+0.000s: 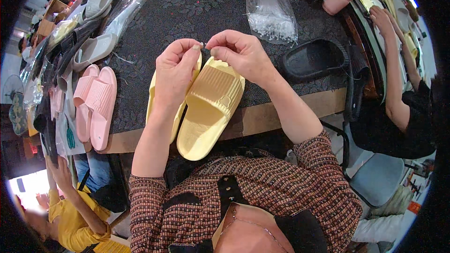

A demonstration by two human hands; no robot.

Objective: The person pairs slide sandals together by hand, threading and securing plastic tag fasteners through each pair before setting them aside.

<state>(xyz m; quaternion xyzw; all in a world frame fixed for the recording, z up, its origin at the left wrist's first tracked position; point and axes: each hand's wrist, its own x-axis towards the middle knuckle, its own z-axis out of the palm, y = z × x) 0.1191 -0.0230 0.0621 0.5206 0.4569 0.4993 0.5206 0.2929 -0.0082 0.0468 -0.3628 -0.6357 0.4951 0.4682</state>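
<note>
- Leftmost by my work, a pair of pink slippers (102, 96) lies along the table's near edge.
- Next, the left yellow slipper (178, 119) sits mostly hidden beneath my left hand (177, 63); its thumb and forefinger grip a tiny pale bit (202, 44), too small to make out.
- Just beside it lies the right yellow slipper (202, 131): pale yellow, smooth-edged, toe away from me, heel reaching past the table edge. Its broad strap (208, 84) is ribbed and tanner, with a small raised outline near the right side.
- My right hand (239, 56) curls over that toe, fingertips close together; I can't tell whether they hold anything.
- Farther right, a black slipper (314, 58) lies on the dark cloth (206, 11).
</note>
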